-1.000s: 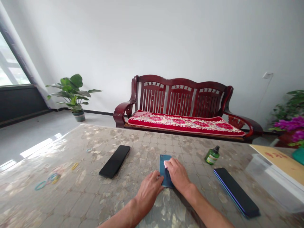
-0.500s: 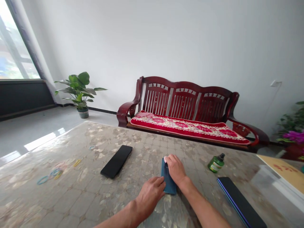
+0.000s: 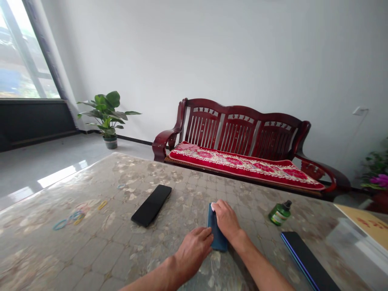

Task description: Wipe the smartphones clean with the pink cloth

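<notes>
A blue phone lies on the patterned table cover in front of me, its far end pointing away. My left hand holds its left edge near the lower end, fingertips on its upper face. Bent over the phone's far part, my right hand presses a small whitish pad against the top left corner. Only a bit of the pad shows beside the fingers, so its exact kind is unclear. The right hand covers much of the phone's upper right side.
A black phone lies to the left, another dark phone to the right. Beyond that one stands a green pump bottle. Colourful rubber bands are scattered at left. A tan box sits at the right edge; a wooden bench stands behind.
The view has turned slightly left, so everything appears a little farther right. Both hands stay on the blue phone, with the pad still at its top left corner.
</notes>
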`<state>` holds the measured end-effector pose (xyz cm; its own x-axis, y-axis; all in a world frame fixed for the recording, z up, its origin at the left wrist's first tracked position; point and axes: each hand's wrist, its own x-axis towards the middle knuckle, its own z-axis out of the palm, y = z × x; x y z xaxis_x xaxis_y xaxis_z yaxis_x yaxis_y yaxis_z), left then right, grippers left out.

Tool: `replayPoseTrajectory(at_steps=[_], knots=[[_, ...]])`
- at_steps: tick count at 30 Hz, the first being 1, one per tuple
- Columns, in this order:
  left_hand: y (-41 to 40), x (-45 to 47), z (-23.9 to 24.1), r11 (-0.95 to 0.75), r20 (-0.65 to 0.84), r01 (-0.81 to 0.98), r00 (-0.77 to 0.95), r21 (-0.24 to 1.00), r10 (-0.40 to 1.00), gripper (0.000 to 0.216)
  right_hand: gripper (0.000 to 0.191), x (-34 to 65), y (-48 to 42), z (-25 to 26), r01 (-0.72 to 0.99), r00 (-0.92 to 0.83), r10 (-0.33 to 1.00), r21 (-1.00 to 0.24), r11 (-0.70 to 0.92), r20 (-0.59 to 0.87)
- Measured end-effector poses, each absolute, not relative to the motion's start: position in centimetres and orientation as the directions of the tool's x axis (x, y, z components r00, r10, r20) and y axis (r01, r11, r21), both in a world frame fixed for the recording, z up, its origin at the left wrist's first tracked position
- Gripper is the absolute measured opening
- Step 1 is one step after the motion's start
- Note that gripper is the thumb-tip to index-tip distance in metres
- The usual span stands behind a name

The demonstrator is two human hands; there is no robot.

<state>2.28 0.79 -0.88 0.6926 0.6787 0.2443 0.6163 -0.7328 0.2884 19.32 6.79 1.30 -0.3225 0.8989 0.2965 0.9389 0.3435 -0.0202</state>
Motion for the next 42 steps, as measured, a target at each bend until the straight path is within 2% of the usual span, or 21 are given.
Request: replayPoseTrajectory(at_steps=[6, 11, 15, 21, 28, 31, 37, 42], knots=[[0.7, 2.1, -0.9, -0.723, 0.22, 0.62, 0.692, 0.306, 0.687, 0.008, 0.026, 19.1, 7.2, 1.1, 0.951, -0.294, 0.908, 0.002, 0.308, 0.299], [0.7, 2.2, -0.8, -0.732, 0.215, 0.618, 0.703, 0.286, 0.678, 0.005, 0.029, 20.0, 4.5, 0.4, 0.932, -0.324, 0.891, -0.057, 0.359, 0.318], [0.6, 2.2, -0.6, -0.746, 0.233, 0.608, 0.71, 0.272, 0.664, 0.006, 0.03, 20.0, 5.5, 0.6, 0.942, -0.278, 0.905, -0.093, 0.322, 0.322], [0.6, 2.1, -0.2, -0.734, 0.225, 0.614, 0.702, 0.29, 0.676, 0.006, 0.024, 18.2, 8.8, 1.5, 0.944, -0.321, 0.898, 0.021, 0.331, 0.301], [0.5, 2.1, 0.0, -0.708, 0.205, 0.628, 0.684, 0.322, 0.7, 0.009, 0.023, 18.3, 6.3, 1.4, 0.863, -0.5, 0.82, 0.084, 0.498, 0.278], [0.5, 2.2, 0.0, -0.713, 0.211, 0.627, 0.686, 0.313, 0.696, 0.009, 0.025, 18.7, 5.9, 1.5, 0.852, -0.515, 0.814, 0.058, 0.52, 0.268], [0.7, 2.2, -0.6, -0.731, 0.236, 0.609, 0.695, 0.309, 0.679, 0.008, 0.025, 18.2, 7.3, 2.0, 0.902, -0.421, 0.862, 0.026, 0.432, 0.284], [0.7, 2.1, -1.0, -0.709, 0.226, 0.614, 0.679, 0.347, 0.698, 0.008, 0.024, 18.3, 4.7, 1.5, 0.874, -0.456, 0.842, -0.03, 0.484, 0.289]])
